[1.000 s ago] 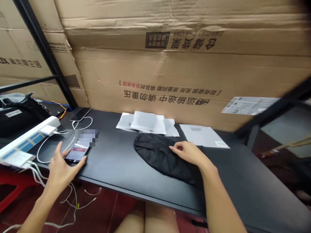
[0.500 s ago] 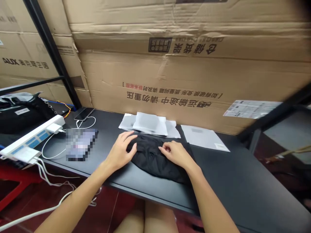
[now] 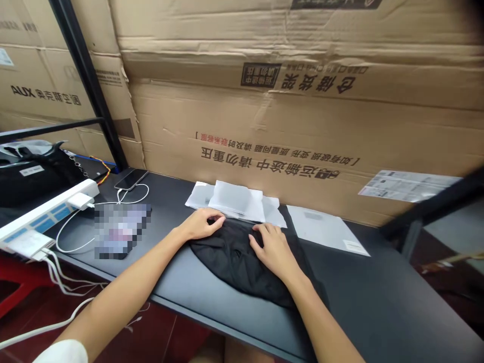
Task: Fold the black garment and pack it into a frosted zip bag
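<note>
A: Status on the black cloth (image 3: 223,259)?
B: On the desk (image 3: 370,302), just in front of the white packets (image 3: 236,197). Rumpled in the middle. Right forearm (image 3: 321,317) crosses over its near-right end.

A: Hands?
B: Both at the cloth. Left hand (image 3: 200,224) is at the far-left edge, in front of the packets' left end. Thumb and forefinger curled close; can't tell if fabric is pinched. Right hand (image 3: 272,247) rests on top, in front of the packets' right end. Thumb a bit off the bent fingers, no fold seen between.

A: What could go wrong?
B: Slip, mainly. Desk looks smooth. If one hand tugs while the other only rests, I'd expect the cloth to skid or bunch.

A: Packets at risk?
B: Somewhat. Left knuckles are just beside them; can't tell if they touch. A push away from the body could shove them into the cardboard (image 3: 170,111) behind. They look loose, so they'd probably scatter.

A: Flat bag (image 3: 325,229)?
B: Right of the packets. Looks light; a wide sweep of cloth could drag it.

A: Electronics?
B: Phone (image 3: 123,229), mostly blurred out, left of the packets; power strip (image 3: 47,212) farther left. Left forearm (image 3: 132,285) runs near the phone. Elbow swinging out could knock it. Lower odds than a slip, I'd say.
</note>
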### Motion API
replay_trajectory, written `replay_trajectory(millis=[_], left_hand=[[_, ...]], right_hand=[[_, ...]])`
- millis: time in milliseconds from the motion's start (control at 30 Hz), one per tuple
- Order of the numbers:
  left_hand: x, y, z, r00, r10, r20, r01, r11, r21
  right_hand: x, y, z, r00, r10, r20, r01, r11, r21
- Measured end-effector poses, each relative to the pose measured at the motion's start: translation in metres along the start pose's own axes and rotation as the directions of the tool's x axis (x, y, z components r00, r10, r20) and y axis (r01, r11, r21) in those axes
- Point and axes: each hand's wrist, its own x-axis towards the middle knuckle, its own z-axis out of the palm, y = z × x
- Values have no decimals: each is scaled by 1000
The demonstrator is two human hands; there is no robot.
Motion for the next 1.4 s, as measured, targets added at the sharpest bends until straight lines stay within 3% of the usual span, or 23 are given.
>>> replay_trajectory(millis=[233, 367, 533, 800, 933, 1067, 1200, 1300, 1400], left_hand=[[-1, -8, 2, 993, 80, 92, -80, 997, -8], [0, -14, 5, 990, 79, 114, -78, 997, -14], [2, -16, 5, 991, 66, 117, -59, 996, -64], [2, -15, 4, 999, -41, -35, 35, 989, -144], [4, -14, 4, 989, -29, -148, 6, 988, -154], [4, -12, 2, 966, 89, -242, -101, 994, -41], [2, -7, -8, 943, 155, -296, -145, 988, 54], [0, 1, -16, 981, 176, -82, -174, 984, 21], [-1, 8, -19, 963, 161, 214, -167, 986, 6]], right_hand=[[18, -4, 2, 996, -39, 76, 40, 999, -15], [26, -7, 4, 990, -38, 135, 24, 995, 98], [22, -7, 2, 992, 11, 128, -45, 963, 266], [16, 8, -22, 1000, -21, 24, 14, 961, 277], [13, 19, -40, 1000, 20, -13, -16, 962, 272], [9, 26, -58, 991, 81, 103, -112, 933, 342], [4, 23, -73, 949, 31, 312, -158, 908, 389], [1, 18, -81, 930, -27, 366, -130, 909, 397], [-4, 16, -81, 917, -61, 393, -83, 937, 339]])
